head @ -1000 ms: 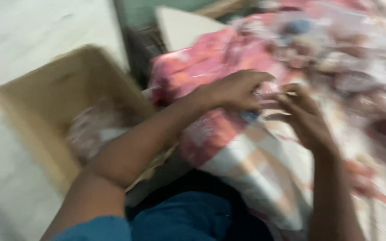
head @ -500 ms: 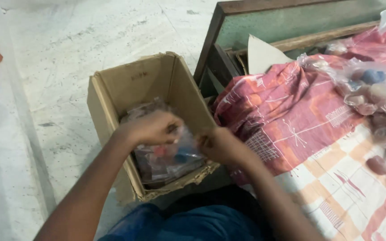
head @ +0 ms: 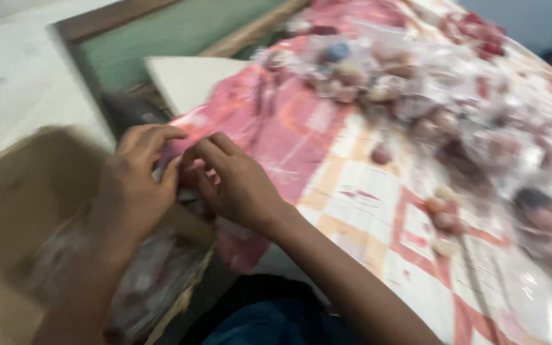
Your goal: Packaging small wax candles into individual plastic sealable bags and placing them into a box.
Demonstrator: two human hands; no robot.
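Fingers (head: 215, 148) of both hands were curled nearly shut, tips meeting at the near left edge of the pink checked cloth (head: 352, 191), above the cardboard box (head: 14, 211). Left hand (head: 132, 185) and right hand (head: 237, 185) pinched something small; blur hid what it was.

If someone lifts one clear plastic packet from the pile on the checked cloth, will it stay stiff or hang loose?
The clear plastic packets look thin and crinkled, so one would probably sag. The small round pieces inside may shift. The glossy film could be slippery.
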